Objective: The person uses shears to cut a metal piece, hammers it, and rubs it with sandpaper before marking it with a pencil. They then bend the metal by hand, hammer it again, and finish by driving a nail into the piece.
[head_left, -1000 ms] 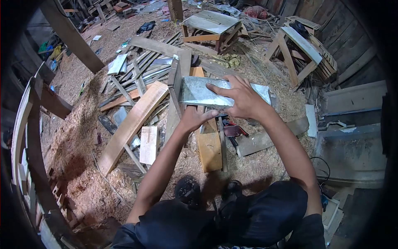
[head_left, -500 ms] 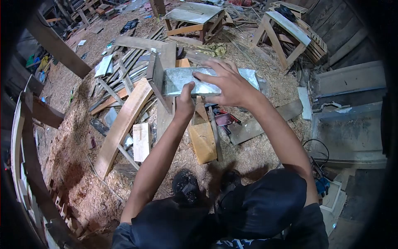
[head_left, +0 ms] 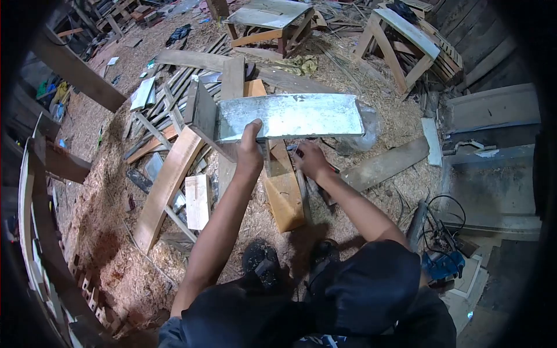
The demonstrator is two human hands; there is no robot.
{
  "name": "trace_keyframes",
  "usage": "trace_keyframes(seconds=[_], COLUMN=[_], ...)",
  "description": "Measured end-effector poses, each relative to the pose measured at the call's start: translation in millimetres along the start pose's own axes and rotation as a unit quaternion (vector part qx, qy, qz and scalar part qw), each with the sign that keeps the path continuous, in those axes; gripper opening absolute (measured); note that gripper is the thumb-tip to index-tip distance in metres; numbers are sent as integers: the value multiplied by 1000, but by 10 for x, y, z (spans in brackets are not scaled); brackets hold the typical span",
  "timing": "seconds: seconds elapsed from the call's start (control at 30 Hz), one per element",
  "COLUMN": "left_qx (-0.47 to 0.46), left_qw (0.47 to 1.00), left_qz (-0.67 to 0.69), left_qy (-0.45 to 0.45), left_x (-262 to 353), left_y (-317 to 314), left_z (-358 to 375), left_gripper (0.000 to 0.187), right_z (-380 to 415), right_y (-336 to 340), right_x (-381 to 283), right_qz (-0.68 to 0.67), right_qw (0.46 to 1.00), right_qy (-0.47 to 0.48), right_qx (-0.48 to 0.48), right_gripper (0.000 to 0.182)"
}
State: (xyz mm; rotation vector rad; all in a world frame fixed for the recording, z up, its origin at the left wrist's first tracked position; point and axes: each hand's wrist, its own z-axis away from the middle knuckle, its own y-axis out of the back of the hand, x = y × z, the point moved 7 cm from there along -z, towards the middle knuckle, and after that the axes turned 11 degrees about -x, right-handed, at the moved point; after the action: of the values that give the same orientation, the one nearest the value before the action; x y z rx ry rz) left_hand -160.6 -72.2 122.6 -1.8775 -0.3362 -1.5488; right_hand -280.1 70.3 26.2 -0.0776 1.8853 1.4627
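A pale, whitish board (head_left: 290, 116) lies across the view, joined at its left end to an upright dark wooden panel (head_left: 203, 119). My left hand (head_left: 250, 149) grips the board's near edge close to that panel, thumb on top. Below the board's near edge, my right hand (head_left: 311, 159) is closed around something dark that I cannot make out, beside the red and black tool seen there. An orange-brown wooden block (head_left: 284, 200) stands under and in front of the board, between my two arms.
Long planks (head_left: 168, 185) and thin strips lie on the shavings at left. A worn table (head_left: 270, 14) and a trestle (head_left: 406, 32) stand at the back. A blue power tool (head_left: 444, 265) with a black cord lies at right, near grey panels (head_left: 493, 180).
My right hand has left the board's top and moved down to below its near edge. The board and panel have shifted slightly left, and more of the pale surface shows.
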Motion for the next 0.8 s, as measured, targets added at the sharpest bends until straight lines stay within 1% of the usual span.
trace_keyframes(seconds=[0.07,0.1,0.13,0.2,0.23,0.27,0.3,0.33,0.37,0.4,0.43,0.47,0.5,0.6,0.67,0.7,0.77,0.8], left_qx=[-5,1,7,31,40,51,31,25,17,8,-20,-29,-38,-47,-40,-34,-23,-18], left_qw=[992,979,961,993,998,995,997,981,933,850,870,876,882,908,896,871,862,880], left_qz=[-106,-171,-236,-85,-1,82,-16,-109,-276,-433,-401,-399,-397,-362,-384,-419,-422,-391], left_qy=[-68,-107,-143,-77,-38,3,-76,-157,-230,-300,-287,-269,-250,-203,-221,-255,-279,-268], left_x=[-37,-3,16,-184,-227,-274,-212,-141,-71,63,67,63,38,-22,9,35,29,23], left_y=[66,59,51,161,201,233,251,256,218,60,10,-25,-49,-86,-104,-110,-63,-29], left_z=[-4,6,29,-85,-122,-151,-169,-157,-53,54,63,63,56,34,44,49,-30,-90], left_gripper=[30,29,28,22,19,17,21,27,31,34,35,32,30,29,31,33,33,30], right_z=[49,60,121,224,279,364,442,506,582,625,654,681,683,609,580,545,556,564], right_y=[-126,-144,-203,-268,-335,-418,-468,-509,-607,-652,-683,-695,-693,-568,-541,-499,-352,-261], right_x=[71,39,60,51,58,-20,-109,-199,-250,-284,-313,-319,-310,-231,-176,-177,-187,-205], right_qz=[-11,10,9,9,5,36,67,99,138,126,115,104,96,39,48,53,6,-18], right_qw=[998,999,999,1000,1000,997,991,981,967,969,970,971,970,985,985,985,992,991], right_qy=[-49,-18,-12,3,-9,34,78,124,128,141,154,166,169,146,145,145,128,120], right_qx=[24,46,30,-1,-23,-56,-88,-115,-169,-159,-147,-136,-147,-86,-77,-72,11,50], right_gripper=[20,17,16,14,14,15,16,17,23,26,29,31,31,24,23,22,20,19])
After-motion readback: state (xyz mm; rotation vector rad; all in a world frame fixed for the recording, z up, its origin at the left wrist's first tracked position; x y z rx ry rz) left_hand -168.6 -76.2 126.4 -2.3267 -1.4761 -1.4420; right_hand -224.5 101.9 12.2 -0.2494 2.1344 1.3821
